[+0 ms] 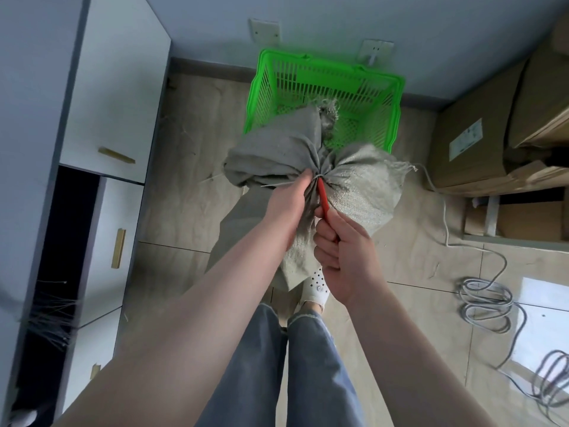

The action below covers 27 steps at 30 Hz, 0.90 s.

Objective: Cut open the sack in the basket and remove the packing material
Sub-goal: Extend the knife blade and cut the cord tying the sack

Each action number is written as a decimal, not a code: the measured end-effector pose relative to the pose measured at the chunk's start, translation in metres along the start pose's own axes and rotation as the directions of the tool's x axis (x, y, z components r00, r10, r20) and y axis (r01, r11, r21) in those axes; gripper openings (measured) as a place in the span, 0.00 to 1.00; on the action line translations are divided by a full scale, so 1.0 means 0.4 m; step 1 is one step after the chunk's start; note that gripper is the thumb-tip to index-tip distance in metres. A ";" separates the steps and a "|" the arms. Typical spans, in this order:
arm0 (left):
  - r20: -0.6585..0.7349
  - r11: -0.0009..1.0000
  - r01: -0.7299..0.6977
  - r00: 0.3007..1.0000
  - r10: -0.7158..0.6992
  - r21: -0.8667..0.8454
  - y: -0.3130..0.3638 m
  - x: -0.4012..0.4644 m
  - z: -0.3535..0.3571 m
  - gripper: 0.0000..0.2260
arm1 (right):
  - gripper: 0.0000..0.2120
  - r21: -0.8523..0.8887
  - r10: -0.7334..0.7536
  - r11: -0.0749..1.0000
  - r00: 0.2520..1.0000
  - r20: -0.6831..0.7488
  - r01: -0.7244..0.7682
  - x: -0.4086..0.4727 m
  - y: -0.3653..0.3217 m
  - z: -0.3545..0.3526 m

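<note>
Both forearms reach forward and down from the bottom of the view, above legs in blue jeans (pixel 308 365) and a white shoe (pixel 317 288) with dark dots. Left hand (pixel 286 208) grips the gathered neck of the sack (pixel 354 192), fingers curled into the bunched cloth where a pale tie (pixel 277 184) cinches it; the tie's loose end sticks out to the left. Right hand (pixel 341 251) is a closed fist around a red tool (pixel 323 195), whose tip touches the tie at the neck; whether it is a blade or scissors I cannot tell.

Grey woven cloth of the sack bulges on both sides of the neck, and a flap hangs down between the hands toward the shoe. Its far end, frayed, lies in the near part of the green basket (pixel 323 87), over the near rim. Slatted plastic walls show in the basket's far half, and it stands on the floor (pixel 184 195) against the far wall, under two wall sockets (pixel 377 49).

Beige tile covers the floor. On the left stand pale cabinets (pixel 117 97) with brass handles and a dark open gap. On the right are stacked cardboard boxes (pixel 480 143), and a grey cable (pixel 486 303) runs from beside them to coils on the floor.
</note>
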State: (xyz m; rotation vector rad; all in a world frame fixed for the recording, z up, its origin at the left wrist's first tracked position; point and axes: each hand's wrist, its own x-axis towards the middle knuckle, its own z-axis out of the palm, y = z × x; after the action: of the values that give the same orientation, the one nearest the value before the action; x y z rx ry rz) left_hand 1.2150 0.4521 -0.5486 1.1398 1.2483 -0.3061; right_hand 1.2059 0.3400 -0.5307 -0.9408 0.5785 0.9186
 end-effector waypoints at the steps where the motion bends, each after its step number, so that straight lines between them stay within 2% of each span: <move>1: -0.014 0.995 -0.068 0.997 0.069 0.068 -0.001 -0.002 0.001 0.19 | 0.11 0.002 0.002 1.000 1.000 -0.003 -0.002 -0.001 -0.003 0.001; 4: 0.005 0.972 -0.187 0.982 0.188 0.143 -0.010 -0.011 0.002 0.21 | 0.11 0.059 0.009 0.998 1.000 -0.004 -0.009 -0.003 -0.002 0.003; 7: 0.014 0.986 -0.149 0.989 0.149 0.076 -0.012 -0.013 -0.006 0.20 | 0.11 0.069 0.003 0.998 1.000 0.008 -0.004 -0.003 0.007 -0.005; 9: -0.002 0.993 -0.117 0.993 0.117 0.001 -0.014 -0.011 -0.017 0.23 | 0.10 -0.047 -0.020 0.999 1.000 0.014 0.021 -0.006 0.010 -0.016; 12: -0.035 0.990 -0.137 0.990 0.136 -0.036 -0.019 -0.021 -0.027 0.22 | 0.09 -0.253 -0.076 0.965 0.997 0.007 0.076 -0.012 0.005 -0.027; 14: -0.034 0.986 -0.150 0.988 0.148 -0.069 -0.023 -0.026 -0.026 0.21 | 0.10 -0.294 -0.094 0.952 0.996 -0.006 0.088 -0.015 0.003 -0.026; 19: -0.011 0.984 -0.150 0.989 0.150 -0.100 -0.023 -0.025 -0.013 0.19 | 0.10 -0.204 -0.102 0.974 0.995 -0.016 0.097 -0.019 0.009 -0.011; 22: -0.032 0.983 -0.111 0.994 0.107 -0.149 -0.021 -0.030 -0.010 0.23 | 0.10 -0.094 -0.068 0.993 0.998 -0.002 0.067 -0.024 0.017 0.000; 25: -0.044 0.981 -0.089 0.996 0.083 -0.172 -0.021 -0.032 -0.006 0.30 | 0.10 0.033 -0.014 0.999 0.998 0.055 0.012 -0.028 0.017 0.003; 27: -0.039 0.980 -0.084 0.996 0.078 -0.179 -0.024 -0.027 -0.005 0.32 | 0.10 0.048 -0.006 0.999 0.997 0.083 0.002 -0.030 0.011 -0.001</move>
State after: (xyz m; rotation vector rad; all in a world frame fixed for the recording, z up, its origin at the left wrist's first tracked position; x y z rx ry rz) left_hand 1.2031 0.4454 -0.5440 1.0391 1.2277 -0.1113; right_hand 1.1960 0.3361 -0.5236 -0.8559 0.5255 0.9324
